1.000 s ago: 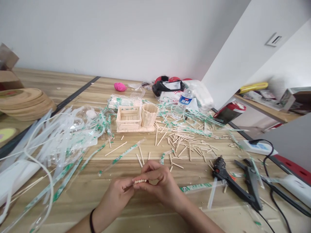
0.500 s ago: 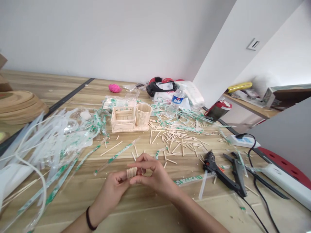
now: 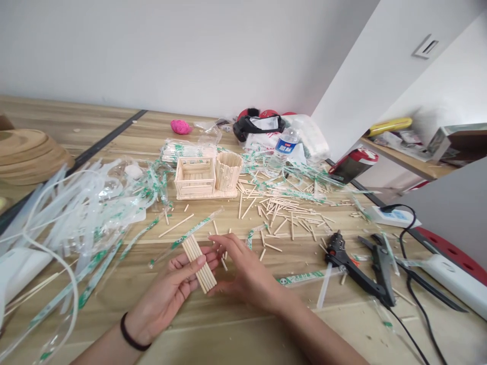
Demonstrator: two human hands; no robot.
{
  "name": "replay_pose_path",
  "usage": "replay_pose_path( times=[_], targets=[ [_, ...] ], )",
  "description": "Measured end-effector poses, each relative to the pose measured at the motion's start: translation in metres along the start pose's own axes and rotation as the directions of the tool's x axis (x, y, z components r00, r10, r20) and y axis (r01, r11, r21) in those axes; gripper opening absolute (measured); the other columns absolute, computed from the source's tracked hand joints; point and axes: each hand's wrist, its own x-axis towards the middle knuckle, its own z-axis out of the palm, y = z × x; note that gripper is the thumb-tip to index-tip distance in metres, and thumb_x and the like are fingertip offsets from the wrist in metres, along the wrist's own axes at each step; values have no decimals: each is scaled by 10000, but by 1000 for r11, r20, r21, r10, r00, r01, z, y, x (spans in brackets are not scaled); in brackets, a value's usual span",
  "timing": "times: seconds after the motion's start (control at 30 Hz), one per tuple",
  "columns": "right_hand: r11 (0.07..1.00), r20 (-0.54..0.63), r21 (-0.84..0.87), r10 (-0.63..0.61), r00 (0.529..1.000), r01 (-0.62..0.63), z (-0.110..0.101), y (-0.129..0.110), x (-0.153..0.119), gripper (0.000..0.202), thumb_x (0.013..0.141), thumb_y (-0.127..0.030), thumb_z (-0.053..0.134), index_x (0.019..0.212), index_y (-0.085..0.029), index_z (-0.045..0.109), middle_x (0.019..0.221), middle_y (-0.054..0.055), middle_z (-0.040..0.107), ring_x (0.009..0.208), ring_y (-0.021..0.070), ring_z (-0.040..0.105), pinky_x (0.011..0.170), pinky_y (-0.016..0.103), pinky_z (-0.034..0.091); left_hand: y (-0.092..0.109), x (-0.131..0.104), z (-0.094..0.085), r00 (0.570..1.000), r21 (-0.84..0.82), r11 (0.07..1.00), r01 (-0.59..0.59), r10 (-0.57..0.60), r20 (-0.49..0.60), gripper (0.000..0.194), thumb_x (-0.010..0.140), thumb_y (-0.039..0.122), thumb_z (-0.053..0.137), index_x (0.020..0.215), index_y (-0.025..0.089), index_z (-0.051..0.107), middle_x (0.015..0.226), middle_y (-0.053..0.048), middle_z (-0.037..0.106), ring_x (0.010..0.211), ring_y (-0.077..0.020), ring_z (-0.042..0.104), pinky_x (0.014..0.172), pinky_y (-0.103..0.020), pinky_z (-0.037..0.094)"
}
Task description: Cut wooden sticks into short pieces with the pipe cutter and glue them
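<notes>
A small flat panel of wooden sticks [image 3: 206, 277], joined side by side, lies tilted in my left hand [image 3: 165, 296]. The left thumb presses on its face and the fingers support it from behind. My right hand [image 3: 253, 279] is curved beside the panel's right side, fingers and thumb apart; its thumb tip is close to the lower end, and whether it touches I cannot tell. Beyond the hands stands a stick-built piece, with an open square box [image 3: 195, 187] and a round cup [image 3: 228, 172] on one base.
Loose cut sticks [image 3: 279, 210] lie scattered beyond my right hand. A glue gun [image 3: 340, 263] and cutters [image 3: 381, 263] rest on the right, near a power strip [image 3: 456, 279] and cables. Clear plastic wrappers [image 3: 95, 203] heap on the left. A bottle [image 3: 286, 144] stands at the back.
The stick panel has turned from nearly end-on to showing its flat face. My right fingers have let go of it and spread; the left hand keeps hold. The view has shifted slightly.
</notes>
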Motion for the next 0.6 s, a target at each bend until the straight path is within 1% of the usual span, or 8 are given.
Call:
replay_pose_path(
  times=[0.1,0.23,0.33,0.4,0.47,0.5,0.53,0.6],
  targets=[
    [1000,22,10,-1,1000,1,-1,-1,0,947,582,-319,836,1355,-285,289,1186,75,502,1097,251,507,932,415,411,-1,0,0,1000,-26,1000,-3,3,8,199,769,123,693,963,158,726,957,-71,762,983,-201,676,804,-219,551],
    [1000,18,-3,9,1000,-9,-3,-1,1,939,575,-362,835,1344,-271,303,1189,85,499,1113,256,497,940,413,398,-3,-1,3,1000,-64,998,20,-21,-6,200,754,136,706,948,174,729,1017,-59,749,1045,-214,649,834,-224,550],
    [1000,5,19,14,1000,-14,-4,-1,2,936,555,-398,835,1327,-250,327,1158,77,516,1080,235,513,935,381,405,-6,-2,5,996,-77,996,42,-48,-74,230,721,132,729,937,212,730,1031,-34,746,1049,-216,647,783,-215,575],
    [1000,5,30,6,1000,-6,-5,-2,2,935,563,-394,828,1335,-246,322,1146,67,527,1053,215,530,931,355,409,-7,-3,4,989,-76,996,53,-63,-131,269,690,116,748,933,229,731,1025,-20,749,1042,-210,651,796,-210,572],
    [1000,9,10,-14,1000,14,-7,-5,3,945,574,-399,818,1353,-233,308,1148,67,538,1041,202,539,931,339,407,-8,-1,1,988,-46,997,64,-70,-137,285,684,150,761,952,241,726,1026,-12,749,1048,-204,647,820,-209,562],
    [1000,17,-12,-28,999,29,-9,-7,3,954,581,-409,811,1364,-218,300,1155,73,543,1044,199,540,933,334,404,-8,0,-1,987,-11,998,54,-55,-149,285,661,162,780,931,241,733,995,-8,758,1029,-206,657,793,-190,568],
    [998,28,-41,-45,999,46,-12,-10,2,954,590,-425,802,1369,-200,301,1160,80,550,1051,199,538,935,331,402,-9,1,-4,990,22,998,50,-47,-133,284,640,186,797,913,237,739,976,-7,763,1016,-214,663,773,-182,572],
    [994,37,-91,-58,998,61,-25,-16,-4,914,614,-454,782,1360,-178,331,1159,86,567,1062,194,534,931,315,404,-11,4,-12,988,101,995,21,-6,-152,297,588,207,829,875,217,752,927,-17,773,985,-237,676,733,-167,580]
  ],
)
